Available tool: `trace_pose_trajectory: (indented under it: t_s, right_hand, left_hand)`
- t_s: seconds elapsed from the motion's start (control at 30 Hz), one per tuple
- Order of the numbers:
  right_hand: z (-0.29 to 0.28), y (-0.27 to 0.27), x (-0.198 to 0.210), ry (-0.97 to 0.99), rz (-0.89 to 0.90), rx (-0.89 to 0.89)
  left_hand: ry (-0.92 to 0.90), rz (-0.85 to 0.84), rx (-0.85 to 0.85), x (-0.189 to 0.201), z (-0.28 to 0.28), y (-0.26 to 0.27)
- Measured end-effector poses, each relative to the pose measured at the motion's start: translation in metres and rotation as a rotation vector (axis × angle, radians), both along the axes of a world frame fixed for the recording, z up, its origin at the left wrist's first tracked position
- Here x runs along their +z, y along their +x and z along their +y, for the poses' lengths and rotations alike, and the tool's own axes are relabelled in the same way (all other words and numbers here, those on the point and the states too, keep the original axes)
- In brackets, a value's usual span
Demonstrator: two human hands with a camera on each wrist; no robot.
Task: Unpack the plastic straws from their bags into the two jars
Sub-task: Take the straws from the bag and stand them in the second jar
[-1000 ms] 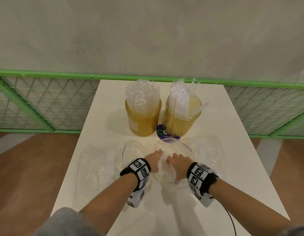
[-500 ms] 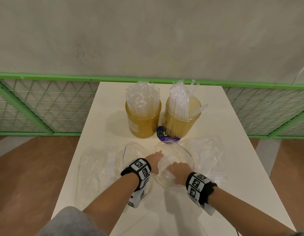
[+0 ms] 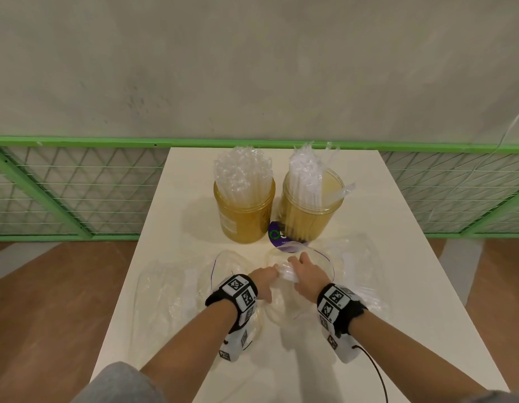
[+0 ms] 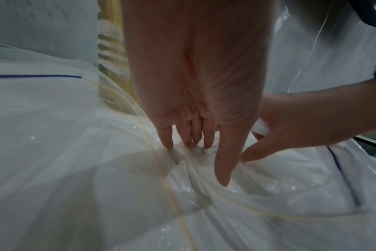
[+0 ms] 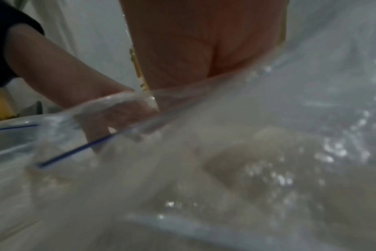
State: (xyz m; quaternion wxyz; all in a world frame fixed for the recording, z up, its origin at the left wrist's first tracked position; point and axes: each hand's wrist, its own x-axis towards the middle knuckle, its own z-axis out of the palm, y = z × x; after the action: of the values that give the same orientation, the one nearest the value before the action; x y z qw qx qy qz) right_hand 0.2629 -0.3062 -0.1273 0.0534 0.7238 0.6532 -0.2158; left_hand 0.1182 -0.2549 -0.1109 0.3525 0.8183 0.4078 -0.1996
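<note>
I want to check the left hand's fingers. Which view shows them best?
The left wrist view: the left hand has straight fingers pressing into the clear bag. The head view shows only its back; the right wrist view is blurred.

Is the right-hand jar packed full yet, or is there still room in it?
Still room. The right jar has straws bunched on its left side with an open gap on the right; the left jar looks packed.
</note>
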Motion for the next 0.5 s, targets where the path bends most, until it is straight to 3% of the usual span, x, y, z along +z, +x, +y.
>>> trace_pose_trajectory:
  t_s: [0.13, 0.37, 0.5]
  right_hand:
    - [0.003, 0.002, -0.007, -0.02, 0.02, 0.029]
    - [0.005, 0.005, -0.016, -0.022, -0.116, 0.137]
    - [0.004, 0.017, -0.004, -0.048, -0.162, 0.096]
  left_hand:
    - [-0.014, 0.0, 0.021, -0.001, 0.002, 0.0]
    - [-0.01, 0.016, -0.02, 0.001, 0.004, -0.001]
    - [-0.018, 0.016, -0.054, -0.001, 0.001, -0.003]
